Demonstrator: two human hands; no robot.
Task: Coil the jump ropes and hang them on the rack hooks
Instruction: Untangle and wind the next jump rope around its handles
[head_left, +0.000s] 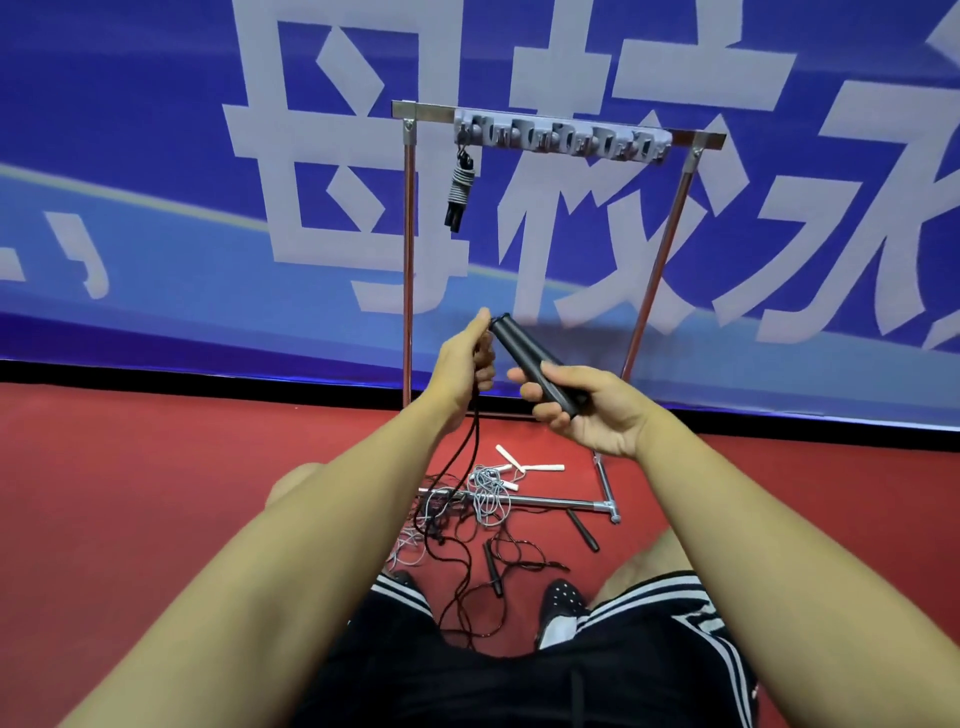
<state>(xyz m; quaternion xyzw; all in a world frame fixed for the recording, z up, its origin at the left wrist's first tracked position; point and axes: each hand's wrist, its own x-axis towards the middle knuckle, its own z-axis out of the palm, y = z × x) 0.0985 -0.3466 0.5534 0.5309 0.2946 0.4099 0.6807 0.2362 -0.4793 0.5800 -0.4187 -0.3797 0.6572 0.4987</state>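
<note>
One coiled rope hung on rack hooks; black handles gripped in right hand, cord pinched in left hand; tangled ropes floor-bound, uncoiled.

Both bare forearms reach up from the bottom corners toward frame centre. The left hand pinches a cord, fingers curled. The right hand, palm up, grips black handles.
</note>
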